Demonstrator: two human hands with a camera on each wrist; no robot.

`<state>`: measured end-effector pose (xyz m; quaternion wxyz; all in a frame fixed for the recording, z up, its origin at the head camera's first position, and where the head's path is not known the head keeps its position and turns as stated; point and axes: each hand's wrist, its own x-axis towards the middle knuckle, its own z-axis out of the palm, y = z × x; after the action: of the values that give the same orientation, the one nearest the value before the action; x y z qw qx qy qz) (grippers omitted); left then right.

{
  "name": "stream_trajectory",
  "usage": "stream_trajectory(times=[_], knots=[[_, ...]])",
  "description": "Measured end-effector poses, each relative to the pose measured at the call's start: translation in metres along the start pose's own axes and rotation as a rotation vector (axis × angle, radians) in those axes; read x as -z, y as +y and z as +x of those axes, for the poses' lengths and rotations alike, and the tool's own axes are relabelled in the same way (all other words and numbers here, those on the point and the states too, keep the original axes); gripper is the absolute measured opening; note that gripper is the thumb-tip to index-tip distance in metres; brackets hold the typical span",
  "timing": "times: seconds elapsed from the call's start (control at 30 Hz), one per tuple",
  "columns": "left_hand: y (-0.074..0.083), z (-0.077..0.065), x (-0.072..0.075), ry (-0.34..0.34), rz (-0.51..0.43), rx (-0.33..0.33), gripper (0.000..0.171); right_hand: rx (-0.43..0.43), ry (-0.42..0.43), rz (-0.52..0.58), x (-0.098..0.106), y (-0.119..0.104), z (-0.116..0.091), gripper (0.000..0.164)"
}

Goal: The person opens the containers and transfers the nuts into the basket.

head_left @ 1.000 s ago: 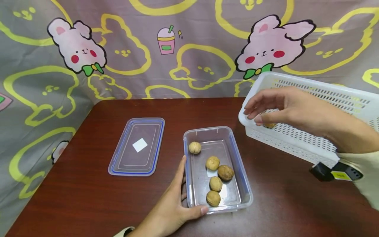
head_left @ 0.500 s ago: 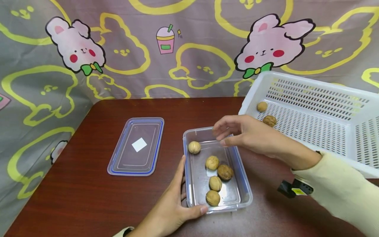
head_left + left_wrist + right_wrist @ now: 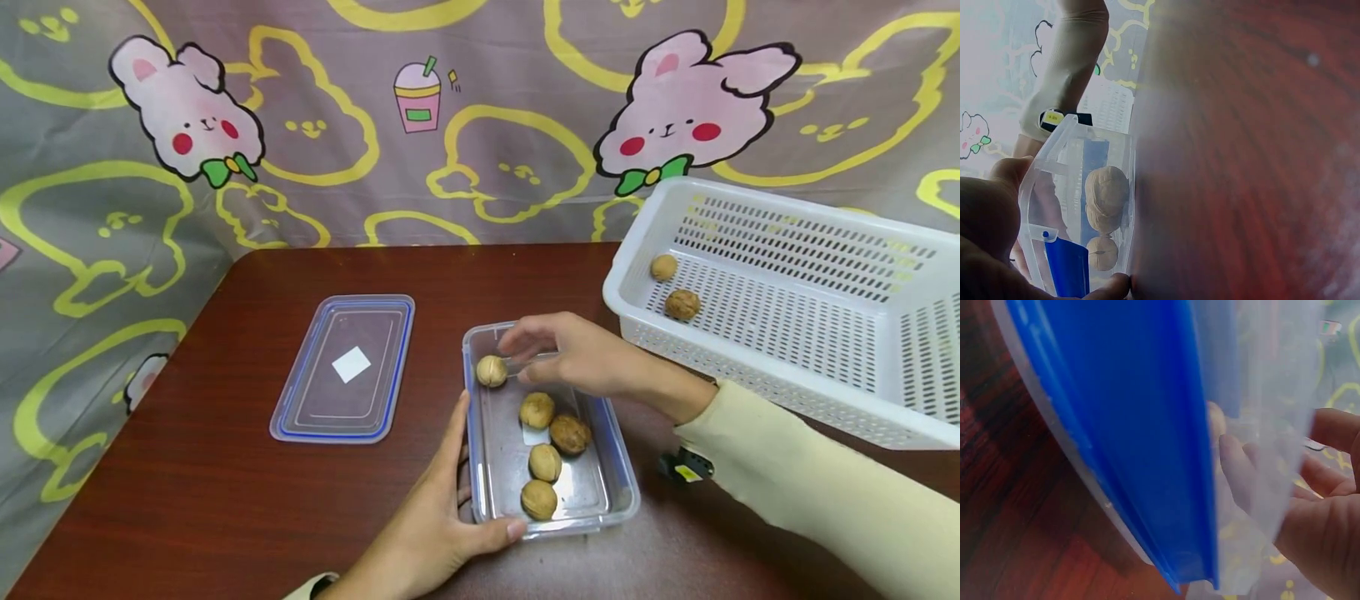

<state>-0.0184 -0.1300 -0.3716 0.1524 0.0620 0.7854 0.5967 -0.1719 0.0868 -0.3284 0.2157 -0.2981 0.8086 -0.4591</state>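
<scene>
A clear plastic food container [image 3: 626,492] stands on the table with several walnuts inside. My left hand [image 3: 438,521] holds its near left corner, the index finger along the left wall and the thumb across the front. Over the container's far end is my right hand [image 3: 577,354], fingers apart and loosely bent, nothing seen between them. Its fingertips are right beside a pale walnut [image 3: 492,371] in the far left corner. More walnuts lie lower in the container, among them a darker walnut [image 3: 571,435]. The left wrist view shows a blue clip [image 3: 1067,265] on the container's side.
A white perforated basket [image 3: 757,387] with two walnuts [image 3: 682,305] stands at the right. The container's lid [image 3: 345,408], with a blue seal and white label, lies on the left of the table. A patterned cloth [image 3: 315,208] hangs behind the table.
My right hand has moved left from above the basket to inside the container's far end, near the pale walnut. The two walnuts in the basket now show fully. My left hand stays on the container.
</scene>
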Motion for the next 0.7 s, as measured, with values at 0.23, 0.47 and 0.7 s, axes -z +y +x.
stream_trajectory(times=[0.23,0.47,0.7], knots=[[-0.001,0.0,0.0,-0.003,0.01,-0.01,0.133,-0.031,-0.003,-0.031,-0.01,0.004,0.013,0.039],[-0.002,0.001,0.0,-0.013,0.006,-0.018,0.133,-0.062,-0.009,-0.044,-0.018,0.007,0.02,0.039],[-0.002,0.001,0.001,-0.01,0.003,-0.014,0.132,-0.083,-0.009,-0.023,-0.028,0.009,0.024,0.039]])
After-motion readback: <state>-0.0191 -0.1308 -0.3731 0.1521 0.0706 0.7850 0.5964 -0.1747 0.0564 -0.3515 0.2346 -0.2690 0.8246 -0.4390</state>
